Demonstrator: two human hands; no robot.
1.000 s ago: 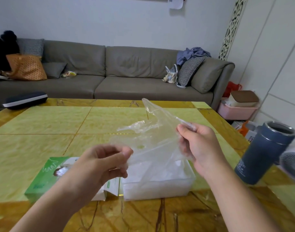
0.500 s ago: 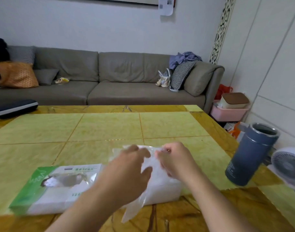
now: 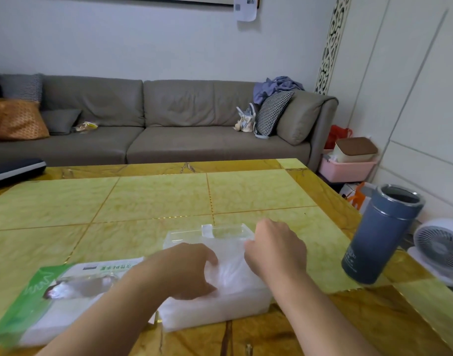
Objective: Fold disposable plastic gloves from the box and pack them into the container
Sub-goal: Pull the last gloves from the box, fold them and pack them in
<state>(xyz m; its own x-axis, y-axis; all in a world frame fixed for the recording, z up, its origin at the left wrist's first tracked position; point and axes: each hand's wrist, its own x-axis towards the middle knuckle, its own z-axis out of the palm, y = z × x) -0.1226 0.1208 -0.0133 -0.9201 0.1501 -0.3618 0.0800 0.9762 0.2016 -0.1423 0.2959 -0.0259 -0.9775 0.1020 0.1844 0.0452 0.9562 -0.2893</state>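
Note:
A clear plastic container [image 3: 228, 230] sits near the table's front edge, packed with folded clear gloves. My left hand [image 3: 184, 271] reaches into it from the left, its curled fingers and thumb holding a folded glove [image 3: 231, 269] down on the pile. At the container's right side, my right hand [image 3: 278, 249] has its fingers curled down onto the same glove; its fingertips are hidden. The green and white glove box [image 3: 66, 286] lies flat to the left of the container, partly under my left forearm.
A grey-blue open thermos [image 3: 379, 233] stands at the table's right edge, with a small white fan [image 3: 438, 249] beyond it off the table. A dark case [image 3: 14, 169] lies at the far left. A grey sofa [image 3: 168, 124] runs behind the table.
Both hands brought the glove down from the air, folded it small and moved it into the container. The view tilted up slightly.

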